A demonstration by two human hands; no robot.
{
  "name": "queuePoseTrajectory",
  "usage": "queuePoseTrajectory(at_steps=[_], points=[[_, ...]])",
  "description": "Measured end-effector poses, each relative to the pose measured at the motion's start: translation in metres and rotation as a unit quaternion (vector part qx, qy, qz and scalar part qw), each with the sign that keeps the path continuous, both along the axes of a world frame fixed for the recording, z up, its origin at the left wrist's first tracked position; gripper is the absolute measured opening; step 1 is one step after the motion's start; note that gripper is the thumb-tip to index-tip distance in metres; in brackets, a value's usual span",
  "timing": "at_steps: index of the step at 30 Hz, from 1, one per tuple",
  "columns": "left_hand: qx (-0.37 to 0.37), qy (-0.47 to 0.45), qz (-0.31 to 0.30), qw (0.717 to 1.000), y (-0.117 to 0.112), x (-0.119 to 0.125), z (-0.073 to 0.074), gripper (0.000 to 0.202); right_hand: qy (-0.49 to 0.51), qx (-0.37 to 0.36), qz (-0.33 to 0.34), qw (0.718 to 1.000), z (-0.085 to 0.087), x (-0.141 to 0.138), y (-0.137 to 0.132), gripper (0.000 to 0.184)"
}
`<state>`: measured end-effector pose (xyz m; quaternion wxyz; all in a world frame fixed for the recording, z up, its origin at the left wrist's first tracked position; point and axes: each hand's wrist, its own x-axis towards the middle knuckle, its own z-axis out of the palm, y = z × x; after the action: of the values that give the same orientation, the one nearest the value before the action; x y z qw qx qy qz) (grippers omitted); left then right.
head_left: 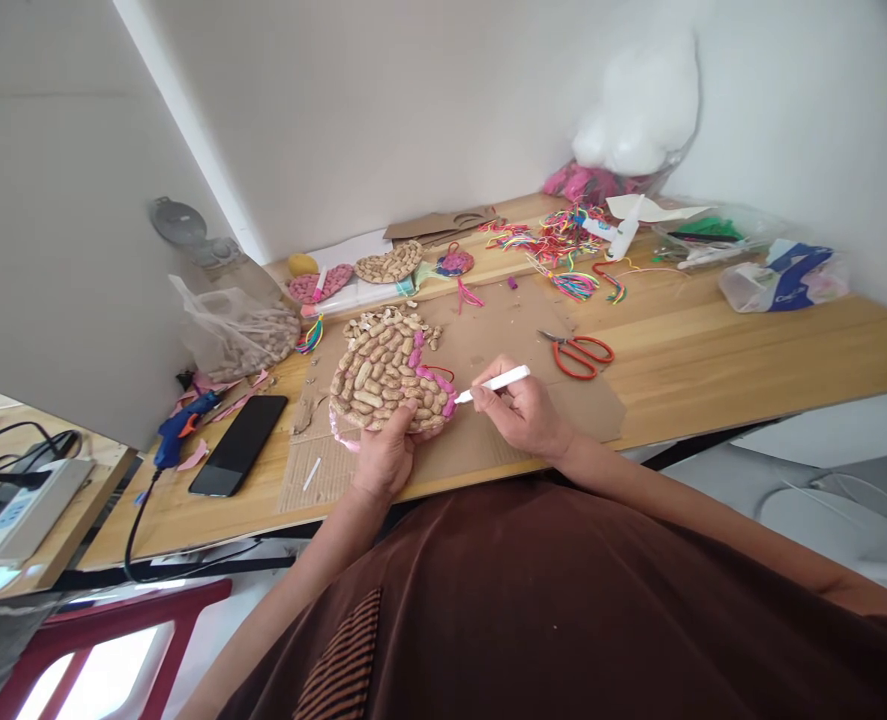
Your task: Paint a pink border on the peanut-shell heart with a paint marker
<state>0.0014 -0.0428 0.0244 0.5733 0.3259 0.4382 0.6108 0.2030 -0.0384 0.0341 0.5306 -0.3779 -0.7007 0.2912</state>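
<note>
My left hand (387, 452) grips the lower edge of a heart-shaped peanut craft (379, 372), its thumb lying on top of the shells. Most shells are plain tan, while those along the right-hand edge are coloured pink. Between the fingers of my right hand (524, 412) is a white marker pen (504, 380), its tip at the pink shells near the craft's lower right corner. A red cord loop shows at the craft's right edge, and a pale pink strip hangs at its lower left. Underneath lies a cardboard sheet (503, 325).
Orange-handled scissors (579, 352) lie to the right. On the left are a black phone (239, 446), a blue glue gun (180, 425) with its cord, and a bag of peanuts (244, 330). Finished-looking peanut pieces (389, 264), colourful strings (555, 235) and a tissue pack (784, 278) sit farther back.
</note>
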Motion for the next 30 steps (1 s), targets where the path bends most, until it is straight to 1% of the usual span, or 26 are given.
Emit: queuePoseTrajectory(at_steps=[6,11,15,20,25,30], points=[[0.004,-0.002,-0.008,1.0,0.0003,-0.0018,-0.0003,0.07,0.005,-0.013,-0.031,0.999,-0.0006,0.0001,0.0003,0.021],[-0.008,-0.004,0.0,1.0,0.0008,-0.0011,0.0025,0.069,0.016,-0.023,-0.003,1.0,0.0023,0.0008,-0.0013,0.022],[-0.012,-0.007,0.002,1.0,0.0007,-0.0007,0.0051,0.07,0.009,-0.018,-0.021,1.0,0.0004,0.001,-0.0006,0.022],[-0.016,-0.016,0.0,1.0,0.0008,-0.0029,0.0048,0.068,0.028,-0.027,0.007,0.999,-0.0038,0.0016,0.0013,0.021],[-0.02,-0.02,-0.007,1.0,0.0016,-0.005,0.0034,0.067,0.018,-0.02,-0.009,1.0,-0.0026,0.0009,0.0002,0.02],[-0.022,-0.021,-0.001,1.0,0.0029,-0.0066,0.0027,0.067,0.022,-0.021,0.008,0.999,-0.0022,0.0002,-0.0004,0.02]])
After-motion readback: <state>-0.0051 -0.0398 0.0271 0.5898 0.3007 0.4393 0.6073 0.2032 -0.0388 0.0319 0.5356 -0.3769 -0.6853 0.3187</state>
